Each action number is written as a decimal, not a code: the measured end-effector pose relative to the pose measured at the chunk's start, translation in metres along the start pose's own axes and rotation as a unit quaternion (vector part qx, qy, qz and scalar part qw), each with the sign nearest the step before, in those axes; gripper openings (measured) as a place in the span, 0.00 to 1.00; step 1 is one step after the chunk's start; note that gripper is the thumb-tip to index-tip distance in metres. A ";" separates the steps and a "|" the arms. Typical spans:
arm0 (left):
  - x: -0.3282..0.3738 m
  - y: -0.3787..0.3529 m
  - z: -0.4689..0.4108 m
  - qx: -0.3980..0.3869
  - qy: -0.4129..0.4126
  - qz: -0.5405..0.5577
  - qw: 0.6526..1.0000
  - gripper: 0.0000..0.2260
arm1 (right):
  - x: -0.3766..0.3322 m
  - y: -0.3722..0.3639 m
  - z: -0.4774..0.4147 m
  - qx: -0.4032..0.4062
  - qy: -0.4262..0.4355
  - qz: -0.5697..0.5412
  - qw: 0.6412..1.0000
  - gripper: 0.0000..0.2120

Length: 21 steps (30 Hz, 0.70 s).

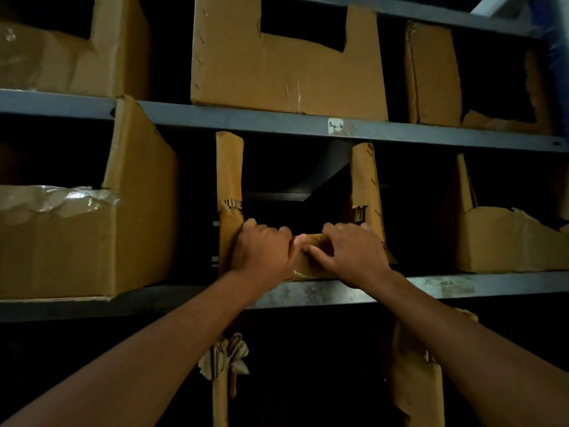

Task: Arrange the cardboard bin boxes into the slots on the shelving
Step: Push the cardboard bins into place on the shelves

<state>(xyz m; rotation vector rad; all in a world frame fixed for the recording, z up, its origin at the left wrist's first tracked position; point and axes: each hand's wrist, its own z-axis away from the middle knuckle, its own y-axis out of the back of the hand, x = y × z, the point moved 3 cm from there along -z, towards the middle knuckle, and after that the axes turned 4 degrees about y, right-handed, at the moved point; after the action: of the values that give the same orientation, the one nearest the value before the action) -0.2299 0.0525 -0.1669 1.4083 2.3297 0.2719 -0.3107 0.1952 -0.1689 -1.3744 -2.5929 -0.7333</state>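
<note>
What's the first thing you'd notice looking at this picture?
Two arms reaching in: the left hand and right hand both grip the low front edge of a torn cardboard bin box, centre of the picture, on the metal shelf. More boxes fill the slots around it, with a big box straight above.

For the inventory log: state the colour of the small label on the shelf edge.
White, with dark handwriting; the label shows best in the head view.

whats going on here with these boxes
A person is working at metal shelving. The left hand and right hand both grip the low front lip of a worn cardboard bin box on the middle shelf. It sits between a big taped box and a torn bin.
</note>
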 end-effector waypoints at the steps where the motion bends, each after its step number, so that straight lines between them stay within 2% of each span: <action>1: -0.001 0.001 0.001 -0.006 -0.009 -0.002 1.000 0.24 | -0.001 0.004 0.001 -0.025 0.000 -0.001 1.000 0.22; 6: -0.013 0.020 0.010 -0.011 -0.030 -0.042 0.999 0.30 | -0.011 0.019 0.009 -0.072 -0.042 -0.020 0.996 0.28; 9: -0.023 0.048 0.019 0.019 -0.034 0.001 0.999 0.32 | -0.027 0.036 0.017 -0.078 -0.057 -0.068 0.993 0.34; 14: -0.053 0.106 0.039 0.064 -0.047 0.038 0.996 0.31 | -0.055 0.090 0.016 -0.039 -0.027 -0.106 0.993 0.39; 21: -0.105 0.177 0.060 0.065 -0.031 0.013 0.997 0.29 | -0.095 0.163 0.007 0.066 0.046 -0.159 0.984 0.33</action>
<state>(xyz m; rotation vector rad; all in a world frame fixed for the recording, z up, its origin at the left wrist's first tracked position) -0.0191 0.0415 -0.1318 1.4860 2.3170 0.0838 -0.1232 0.2048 -0.1466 -0.8804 -2.7607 -0.6314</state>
